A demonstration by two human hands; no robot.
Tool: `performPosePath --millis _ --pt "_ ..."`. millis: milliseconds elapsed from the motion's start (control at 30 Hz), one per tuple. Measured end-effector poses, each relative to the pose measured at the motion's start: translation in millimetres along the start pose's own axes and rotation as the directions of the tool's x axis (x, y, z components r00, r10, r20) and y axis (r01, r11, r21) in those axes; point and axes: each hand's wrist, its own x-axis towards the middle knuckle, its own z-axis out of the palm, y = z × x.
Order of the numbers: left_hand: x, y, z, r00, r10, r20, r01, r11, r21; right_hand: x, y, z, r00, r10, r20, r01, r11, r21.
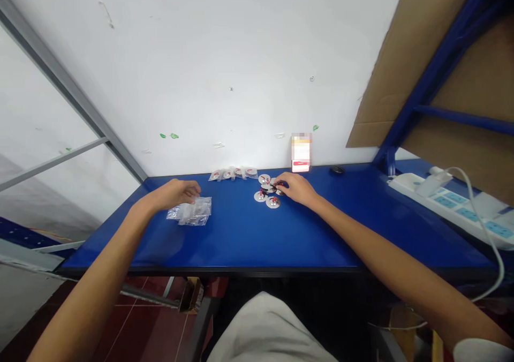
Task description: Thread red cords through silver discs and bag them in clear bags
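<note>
Silver discs [273, 202] with red marks

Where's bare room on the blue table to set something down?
Bare tabletop lies between the plastic bags by the left hand and the metal discs at the right hand, and along the front edge. Crowded: the discs and the packets by the wall.

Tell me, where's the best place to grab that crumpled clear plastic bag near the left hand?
Probably the end farthest from the left hand, pinched from above: the clear plastic bag lies flat on the blue table, so its crumpled, thin edge looks easiest to gather between fingers.
</note>
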Motion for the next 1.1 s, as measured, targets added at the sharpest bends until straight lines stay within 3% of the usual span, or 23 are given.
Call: performPosePath --millis 133,267,333,400,467,567,700,767,867,1000,1100 --pt "-5.9 8.7 -13.0 0.997 0.047 -0.058 -0.043 0.996 0.075 1.2 -0.4 -1.9 1.000 0.024 -0.016 -0.024 1.000 -0.001" --pt "-12.2 35.3 -34.3 0.982 0.104 -0.154 -0.080 0.984 0.156 2.5 4.0 -4.9 0.998 0.047 -0.040 -0.045 0.998 0.039" --pt "-10.1 53.7 -40.1 0.961 0.149 -0.235 -0.116 0.982 0.148 3.0 6.8 -5.6 0.998 0.057 -0.038 -0.054 0.996 0.076" --pt "-0.5 73.6 -35.8 0.909 0.199 -0.366 -0.193 0.980 0.055 3.3 7.8 -6.0 0.996 0.076 -0.046 -0.070 0.991 0.111" --pt "17.9 93.5 -19.0 0.863 0.226 -0.452 -0.314 0.941 -0.128 3.6 6.2 -6.5 0.993 0.089 -0.081 -0.076 0.985 0.152" --pt "58.0 120.5 24.3 0.844 0.216 -0.490 -0.433 0.814 -0.386 4.7 -0.4 -9.3 0.985 0.099 -0.141 -0.050 0.948 0.315" --pt "108.7 146.2 85.7 0.832 0.096 -0.546 -0.482 0.613 -0.626 7.4 -10.4 -14.9 0.985 0.131 -0.112 -0.023 0.745 0.666" --pt "123.2 151.5 107.0 0.843 0.037 -0.536 -0.478 0.506 -0.717 8.7 -13.3 -16.1 0.983 0.168 -0.074 -0.056 0.661 0.748" --pt "129.8 148.6 123.3 0.879 0.020 -0.477 -0.437 0.437 -0.786 10.2 -13.6 -15.3 0.965 0.260 -0.038 -0.134 0.612 0.779" --pt "123.8 137.9 125.5 0.910 0.110 -0.399 -0.397 0.506 -0.766 11.2 -11.1 -14.1 0.952 0.307 -0.005 -0.175 0.558 0.811" --pt "118.3 137.8 125.8 0.924 0.185 -0.336 -0.381 0.539 -0.751 10.7 -11.7 -14.4 0.956 0.295 -0.005 -0.178 0.589 0.789"
